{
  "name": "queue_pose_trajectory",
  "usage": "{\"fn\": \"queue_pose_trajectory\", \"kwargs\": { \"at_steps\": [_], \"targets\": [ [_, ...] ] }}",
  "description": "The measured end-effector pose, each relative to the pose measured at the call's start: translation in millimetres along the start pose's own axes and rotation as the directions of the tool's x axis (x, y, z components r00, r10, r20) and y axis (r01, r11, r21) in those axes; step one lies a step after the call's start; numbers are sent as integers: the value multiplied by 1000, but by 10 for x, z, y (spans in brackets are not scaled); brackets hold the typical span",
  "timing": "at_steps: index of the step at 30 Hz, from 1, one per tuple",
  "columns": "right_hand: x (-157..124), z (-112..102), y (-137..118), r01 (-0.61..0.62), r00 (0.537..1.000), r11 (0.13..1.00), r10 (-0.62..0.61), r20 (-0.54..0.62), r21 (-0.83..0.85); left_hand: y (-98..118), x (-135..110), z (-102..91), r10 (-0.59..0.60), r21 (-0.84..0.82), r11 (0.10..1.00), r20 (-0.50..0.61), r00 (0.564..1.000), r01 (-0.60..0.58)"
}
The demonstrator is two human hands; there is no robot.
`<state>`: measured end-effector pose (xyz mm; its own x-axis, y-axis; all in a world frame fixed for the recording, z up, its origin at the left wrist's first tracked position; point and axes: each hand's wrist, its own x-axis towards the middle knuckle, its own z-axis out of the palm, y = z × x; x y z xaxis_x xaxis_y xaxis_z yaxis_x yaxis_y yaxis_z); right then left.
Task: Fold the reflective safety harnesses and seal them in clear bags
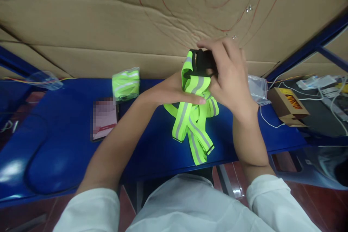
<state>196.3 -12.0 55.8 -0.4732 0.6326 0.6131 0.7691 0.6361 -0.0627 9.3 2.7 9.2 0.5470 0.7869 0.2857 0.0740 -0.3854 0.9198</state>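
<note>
A neon-yellow reflective strap (187, 116) with grey stripes hangs in loops in front of me, its lower ends above the table's front edge. At its top is a black plastic buckle (199, 61). My right hand (230, 72) is closed round the buckle's right side, fingers bent over it. My left hand (179, 88) reaches in from the left behind the strap, its thumb stretched across the front of the band. The band lies between that thumb and the rest of the hand, whose other fingers are hidden.
On the blue table (65, 116) lie a bagged neon-yellow strap (125, 84) and a phone-like device (104, 119). To the right are a clear plastic bag (257, 88), a cardboard box (288, 107) and white cables (272, 125). A cardboard wall (81, 25) with red curved lines stands behind.
</note>
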Motion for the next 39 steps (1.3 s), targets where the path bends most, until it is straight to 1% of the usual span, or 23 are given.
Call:
{"fn": "queue_pose_trajectory", "kwargs": {
  "at_steps": [1, 3, 4, 6, 8, 10, 13, 14, 15, 17, 19, 20, 24, 26, 28, 30, 31, 32, 33, 35, 37, 39],
  "targets": [
    [-7, -11, -18, -33, 999, 999, 34, -13, 5, 1, 6, 15, -9, -44, 999, -8, 1000, 9],
    [-20, -41, -49, -64, 997, 994, 68, -34, 86, -5, 15, 61, -1, -101, 995, -69, 998, -6],
    [-26, -60, -61, -75, 996, 987, 81, -37, 140, -12, 20, 87, 11, -103, 994, -109, 994, -23],
    [-38, -105, -79, -103, 994, 967, 107, -2, 232, -35, 32, 137, 22, -73, 997, -168, 986, -35],
    [-46, -150, -93, -143, 990, 947, 137, 42, 288, -67, 46, 177, 14, -50, 998, -184, 983, -24],
    [-45, -190, -106, -156, 987, 930, 158, 20, 332, -99, 60, 207, 10, -62, 998, -180, 984, -22],
    [-34, -230, -118, -173, 976, 934, 206, -77, 313, -115, 67, 220, 15, -94, 995, -111, 994, -25],
    [-31, -236, -115, -177, 974, 942, 210, -89, 284, -104, 63, 213, 13, -96, 995, -89, 996, -21],
    [-30, -236, -107, -179, 975, 951, 207, -87, 251, -82, 54, 200, 15, -93, 995, -90, 996, -23],
    [-35, -219, -79, -169, 982, 964, 183, -51, 204, -13, 28, 165, 29, -75, 996, -166, 986, -42],
    [-48, -182, -44, -167, 985, 966, 172, -7, 195, 72, -1, 127, 52, -35, 997, -261, 964, -63],
    [-55, -163, -31, -172, 985, 964, 175, 4, 200, 113, -15, 109, 65, -10, 997, -287, 956, -71],
    [-66, -149, -18, -178, 983, 958, 186, -12, 225, 207, -53, 38, 106, 61, 994, -307, 946, -91],
    [-54, -189, -2, -139, 990, 959, 142, 5, 249, 219, -73, -3, 118, 70, 992, -315, 942, -101],
    [-31, -226, 57, -39, 998, 942, 20, 63, 332, 231, -98, -39, 148, 32, 989, -314, 938, -145],
    [-4, -223, 153, 51, 989, 880, -111, 101, 472, 259, -120, -57, 183, -56, 976, -298, 937, -209],
    [8, -198, 204, 59, 984, 846, -137, 110, 530, 278, -127, -56, 206, -98, 965, -302, 931, -245],
    [18, -158, 249, 42, 985, 820, -130, 114, 571, 296, -130, -52, 230, -128, 951, -316, 921, -281],
    [25, -106, 282, 5, 988, 803, -97, 121, 597, 312, -128, -45, 246, -145, 940, -339, 908, -308],
    [28, 13, 300, -92, 990, 782, 6, 141, 616, 326, -113, -35, 237, -154, 936, -392, 889, -318],
    [22, 118, 256, -182, 980, 759, 90, 177, 625, 308, -88, -40, 188, -144, 951, -431, 883, -273],
    [18, 189, 183, -246, 968, 735, 151, 202, 632, 267, -62, -53, 133, -118, 971, -452, 882, -207]
  ]
}}
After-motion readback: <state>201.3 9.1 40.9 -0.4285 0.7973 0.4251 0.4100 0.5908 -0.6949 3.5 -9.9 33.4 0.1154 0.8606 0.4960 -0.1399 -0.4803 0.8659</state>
